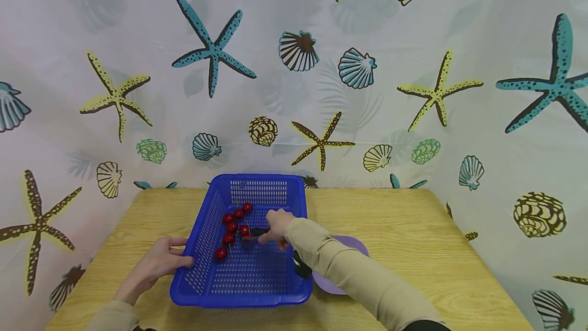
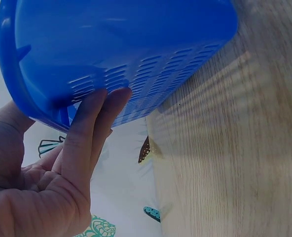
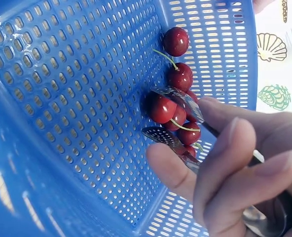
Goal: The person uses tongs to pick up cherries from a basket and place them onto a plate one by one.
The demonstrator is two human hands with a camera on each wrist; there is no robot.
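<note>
A blue perforated plastic basket (image 1: 248, 299) stands on the table, tilted toward me, with several red cherries (image 1: 221, 253) lying along its left side. My left hand (image 1: 158, 259) grips the basket's left rim, thumb on one side and fingers against the slotted outer wall in the left wrist view. Inside the basket, my right hand (image 1: 277, 226) holds metal tongs (image 3: 176, 96) with perforated ends. Those ends stand on either side of one cherry (image 3: 163, 108); whether both touch it I cannot tell. Other cherries lie right behind it.
A purple plate (image 1: 353, 243) lies on the wooden table (image 1: 390, 213) right of the basket, partly hidden under my right forearm. A white curtain (image 1: 257, 101) printed with shells and starfish hangs behind the table and along its sides.
</note>
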